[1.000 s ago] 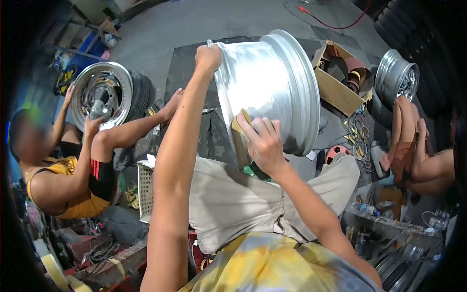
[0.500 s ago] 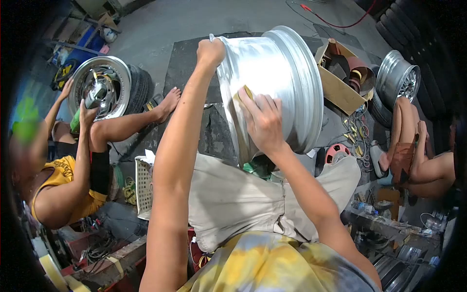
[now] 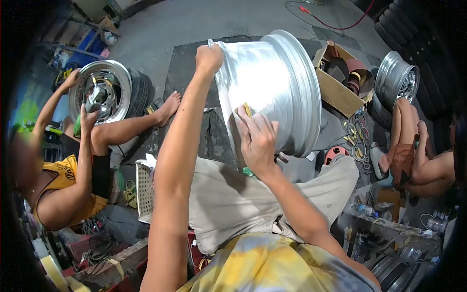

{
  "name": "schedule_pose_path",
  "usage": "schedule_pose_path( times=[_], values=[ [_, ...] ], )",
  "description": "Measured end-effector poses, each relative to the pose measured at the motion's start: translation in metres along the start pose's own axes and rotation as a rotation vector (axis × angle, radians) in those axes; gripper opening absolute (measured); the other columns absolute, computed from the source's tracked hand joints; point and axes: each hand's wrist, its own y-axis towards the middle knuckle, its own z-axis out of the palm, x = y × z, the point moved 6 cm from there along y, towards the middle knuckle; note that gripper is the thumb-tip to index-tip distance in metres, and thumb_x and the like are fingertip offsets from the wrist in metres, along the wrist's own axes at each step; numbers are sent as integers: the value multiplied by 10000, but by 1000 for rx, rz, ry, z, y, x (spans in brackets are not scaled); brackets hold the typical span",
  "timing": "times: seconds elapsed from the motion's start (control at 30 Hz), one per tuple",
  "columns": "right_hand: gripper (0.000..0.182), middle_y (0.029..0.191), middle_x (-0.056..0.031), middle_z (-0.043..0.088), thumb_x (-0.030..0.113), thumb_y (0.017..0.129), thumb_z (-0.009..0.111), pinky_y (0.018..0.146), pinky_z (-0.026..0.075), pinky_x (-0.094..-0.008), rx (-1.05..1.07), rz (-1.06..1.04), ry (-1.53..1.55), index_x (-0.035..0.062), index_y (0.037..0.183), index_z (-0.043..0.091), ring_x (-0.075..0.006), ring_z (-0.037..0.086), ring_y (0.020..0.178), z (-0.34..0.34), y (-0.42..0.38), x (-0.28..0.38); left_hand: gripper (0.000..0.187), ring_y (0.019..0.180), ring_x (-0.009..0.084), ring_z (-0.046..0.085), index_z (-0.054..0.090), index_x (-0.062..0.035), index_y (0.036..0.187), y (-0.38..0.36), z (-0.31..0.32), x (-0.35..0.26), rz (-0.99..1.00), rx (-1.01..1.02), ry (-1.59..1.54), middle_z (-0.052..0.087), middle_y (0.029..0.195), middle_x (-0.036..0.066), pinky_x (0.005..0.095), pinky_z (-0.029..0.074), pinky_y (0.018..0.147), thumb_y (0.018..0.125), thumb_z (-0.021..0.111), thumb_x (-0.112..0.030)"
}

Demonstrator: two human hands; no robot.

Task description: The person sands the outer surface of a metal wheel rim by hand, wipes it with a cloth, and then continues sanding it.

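Note:
A bare silver wheel rim (image 3: pixel 260 63) stands in front of my knees, its barrel facing up and shining under the light. My left hand (image 3: pixel 209 59) is closed over the rim's upper left edge. Against the near side of the barrel, my right hand (image 3: pixel 259 141) presses a small yellow-brown piece of sandpaper (image 3: pixel 247 110) under its fingers. Most of that piece is hidden by the fingers, which are slightly blurred.
At left, a co-worker (image 3: pixel 73 190) holds a power tool (image 3: pixel 96 99) at another wheel (image 3: pixel 121 78). A cardboard box (image 3: pixel 340 100) of abrasive rolls sits right of my rim. Farther right, another person's legs (image 3: pixel 404 131) are beside a wheel (image 3: pixel 389 73). A white basket (image 3: pixel 144 192) stands by my left leg.
My right hand has slid down the barrel toward me with the sandpaper. The rim has shifted slightly, while my left hand keeps its hold on the edge.

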Motion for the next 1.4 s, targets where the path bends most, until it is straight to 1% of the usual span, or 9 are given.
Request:
schedule_pose_path(
  times=[0.27,0.33,0.47,0.63,0.77,0.93,1.03,1.2,1.4],
  values=[
    [318,1015,-107,684,191,1031,594,817,385,-401,-127,-49,33,23,1283,691,-248,631,917,1,3,2,525,1189,477,661,669,186,1147,0,2,3,1,21,-48,680,1180,383,461,507,1024,945,498,-268],
    [327,967,-103,664,194,1031,593,792,374,-403,11,-5,4,27,1296,686,-244,619,886,-1,-8,0,526,1191,483,657,667,187,1152,-2,2,4,-7,-11,-50,676,1185,386,463,505,1025,944,498,-266],
    [328,927,-96,642,181,1020,605,790,357,-391,-67,-96,11,23,1295,687,-241,606,856,11,39,-6,528,1212,491,641,664,188,1156,-5,-2,3,-40,66,-49,665,1205,393,474,492,1043,954,493,-268],
    [312,980,-92,672,198,1019,601,808,362,-413,4,-28,16,32,1267,693,-236,640,920,2,11,-8,529,1198,501,644,669,184,1146,-5,0,3,10,-21,-29,665,1190,399,475,497,1033,948,492,-273],
    [304,986,-98,680,192,1011,611,823,372,-414,-17,-60,-20,34,1255,702,-260,645,909,13,54,-8,530,1195,500,645,675,183,1125,-4,2,6,-2,71,-56,668,1171,401,484,494,1039,948,498,-284],
    [319,1011,-102,685,213,1020,595,836,379,-421,24,-29,44,24,1258,694,-260,645,952,2,30,-8,532,1183,497,652,679,175,1120,2,3,6,37,-14,-11,672,1163,398,487,501,1027,974,487,-299],
    [315,1075,-123,700,213,1023,591,855,382,-431,14,-37,16,19,1248,695,-263,656,990,8,50,-7,516,1192,490,651,679,162,1145,-9,2,3,-40,67,-53,670,1184,389,484,501,1026,985,493,-292],
    [315,1115,-155,711,200,1022,583,867,395,-441,2,9,-8,-5,1236,690,-281,670,990,4,37,0,514,1175,486,663,684,154,1146,0,2,5,42,19,1,685,1164,378,479,503,1018,989,494,-297],
    [273,1011,-139,700,155,1015,583,828,392,-419,9,73,-10,-14,1195,701,-289,664,945,13,61,-1,525,1180,488,659,680,162,1150,6,6,14,11,65,-29,683,1164,382,475,501,1025,976,501,-300]
  ],
)
